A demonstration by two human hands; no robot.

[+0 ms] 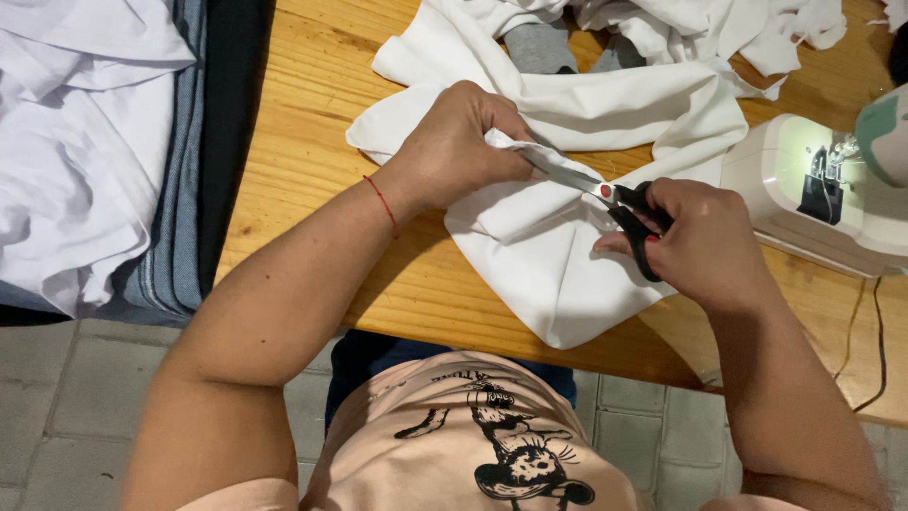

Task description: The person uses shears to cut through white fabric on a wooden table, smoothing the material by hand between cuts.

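A piece of white fabric (567, 274) lies on the wooden table (303, 123), one corner hanging over the near edge. My left hand (459, 142) pinches a folded edge of that fabric and lifts it slightly. My right hand (705, 241) grips black-handled scissors (619, 203) with a red pivot. Their blades point left into the pinched fold, close to my left fingertips. A thin red string circles my left wrist.
A white and pale green sewing machine (823, 189) stands at the right, its lamp lit, with a black cord (875, 341) trailing off the table. More white and grey cloth (662, 33) is piled at the back. White fabric on striped cloth (85, 142) lies left of the table.
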